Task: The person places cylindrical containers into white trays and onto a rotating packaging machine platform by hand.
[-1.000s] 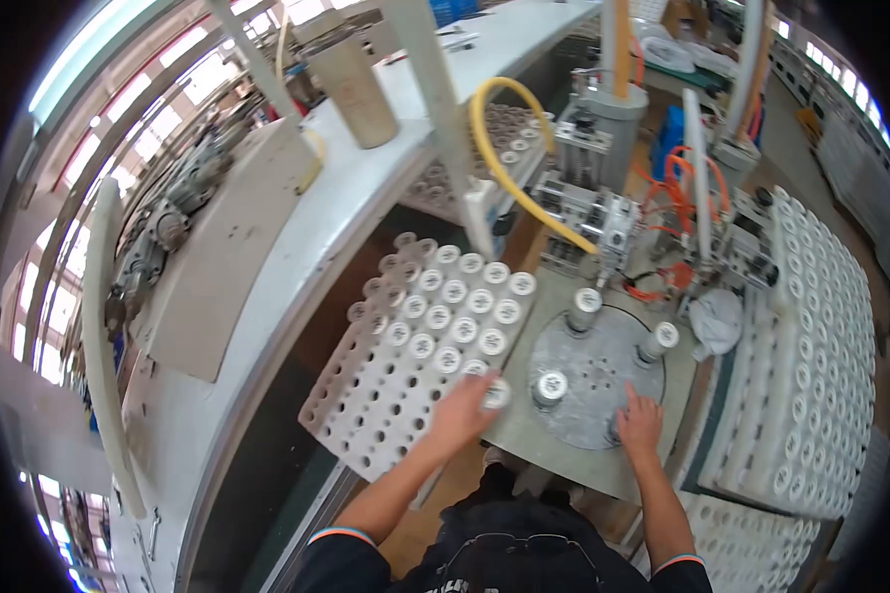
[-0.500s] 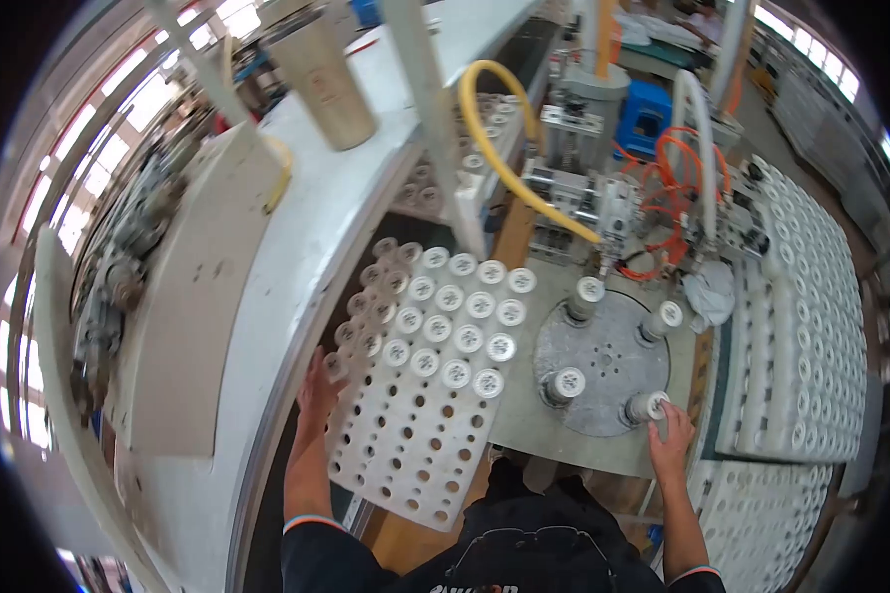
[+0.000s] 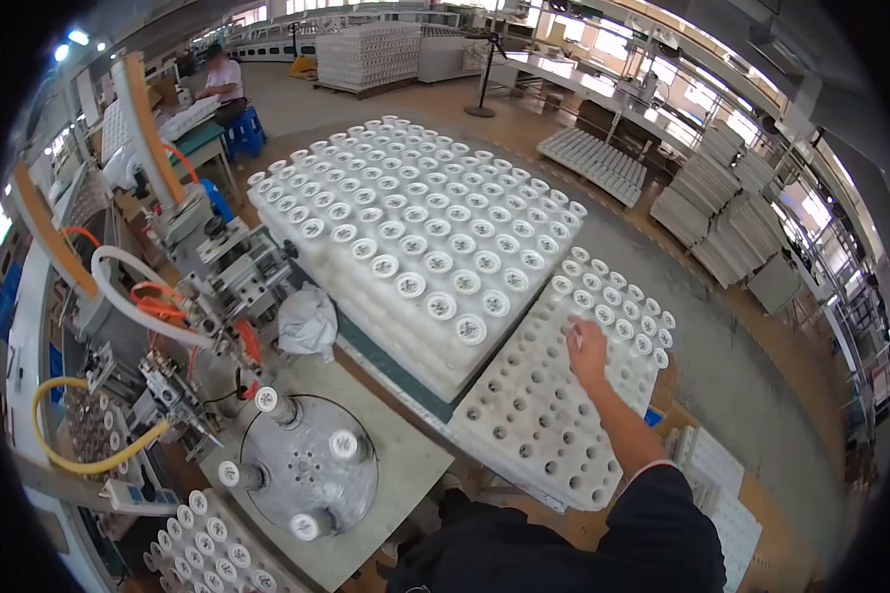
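My right hand [image 3: 588,358] is over the white foam tray [image 3: 524,381] with round holes, beside its filled rows. The fingers are pinched together near the surface; a small pale patch shows between them, but I cannot make out what it is. Round white-capped parts [image 3: 603,313] stand in the tray's far rows, while bare holes show on the near side. Out of view is my left hand. On the left, a round metal turntable [image 3: 307,469] carries several upright white-capped parts, including one capped part [image 3: 346,445] at its right side.
A large stack of foam trays [image 3: 396,326] full of capped parts stands beyond. A machine [image 3: 163,385] with hoses rises at left, above another filled tray [image 3: 203,544]. A white cloth [image 3: 308,321] lies near it. A seated person [image 3: 223,84] is far back.
My view has swung right. My right hand has left the capped part on the turntable and is now over the foam tray. The left hand has gone out of view.
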The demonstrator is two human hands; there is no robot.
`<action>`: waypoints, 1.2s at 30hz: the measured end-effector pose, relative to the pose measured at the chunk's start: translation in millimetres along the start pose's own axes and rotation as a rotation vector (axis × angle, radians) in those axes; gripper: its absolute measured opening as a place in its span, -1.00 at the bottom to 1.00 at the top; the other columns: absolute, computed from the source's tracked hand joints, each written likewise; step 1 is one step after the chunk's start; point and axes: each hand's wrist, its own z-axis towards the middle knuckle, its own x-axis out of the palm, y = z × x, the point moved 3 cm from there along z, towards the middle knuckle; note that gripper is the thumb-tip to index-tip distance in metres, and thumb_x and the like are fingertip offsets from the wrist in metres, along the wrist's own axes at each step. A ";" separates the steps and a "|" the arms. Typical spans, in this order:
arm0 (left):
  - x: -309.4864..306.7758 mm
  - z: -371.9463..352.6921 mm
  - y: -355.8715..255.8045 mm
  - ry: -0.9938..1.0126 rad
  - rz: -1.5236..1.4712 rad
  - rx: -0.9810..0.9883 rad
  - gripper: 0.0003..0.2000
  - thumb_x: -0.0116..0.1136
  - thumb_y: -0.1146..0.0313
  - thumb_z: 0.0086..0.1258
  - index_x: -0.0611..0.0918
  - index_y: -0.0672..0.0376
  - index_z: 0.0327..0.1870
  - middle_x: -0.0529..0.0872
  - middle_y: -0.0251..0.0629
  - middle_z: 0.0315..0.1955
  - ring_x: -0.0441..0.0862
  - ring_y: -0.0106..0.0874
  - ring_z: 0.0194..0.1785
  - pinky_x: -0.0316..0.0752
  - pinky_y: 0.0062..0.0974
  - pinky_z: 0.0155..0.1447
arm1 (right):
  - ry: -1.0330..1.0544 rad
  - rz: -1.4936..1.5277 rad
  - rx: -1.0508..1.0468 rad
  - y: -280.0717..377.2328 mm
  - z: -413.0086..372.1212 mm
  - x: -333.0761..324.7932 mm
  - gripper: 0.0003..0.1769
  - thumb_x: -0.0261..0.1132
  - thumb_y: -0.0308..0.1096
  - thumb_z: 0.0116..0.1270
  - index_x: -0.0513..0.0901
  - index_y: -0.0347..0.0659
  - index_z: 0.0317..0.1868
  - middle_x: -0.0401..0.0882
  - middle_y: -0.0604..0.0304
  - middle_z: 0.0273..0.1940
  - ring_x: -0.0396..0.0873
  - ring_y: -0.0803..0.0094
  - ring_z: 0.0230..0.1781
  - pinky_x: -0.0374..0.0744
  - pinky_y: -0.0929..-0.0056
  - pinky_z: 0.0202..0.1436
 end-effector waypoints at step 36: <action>75.1 49.2 -186.1 0.277 -0.291 0.217 -0.73 0.25 0.33 0.09 0.63 0.05 -0.13 0.58 -0.21 -0.27 0.62 -0.26 -0.26 0.52 -0.32 -0.20 | 0.973 0.311 -0.872 317.1 -239.2 134.8 -0.16 0.41 -0.15 0.09 0.23 0.01 0.37 0.52 0.11 -0.02 0.47 0.16 0.00 0.40 0.17 -0.03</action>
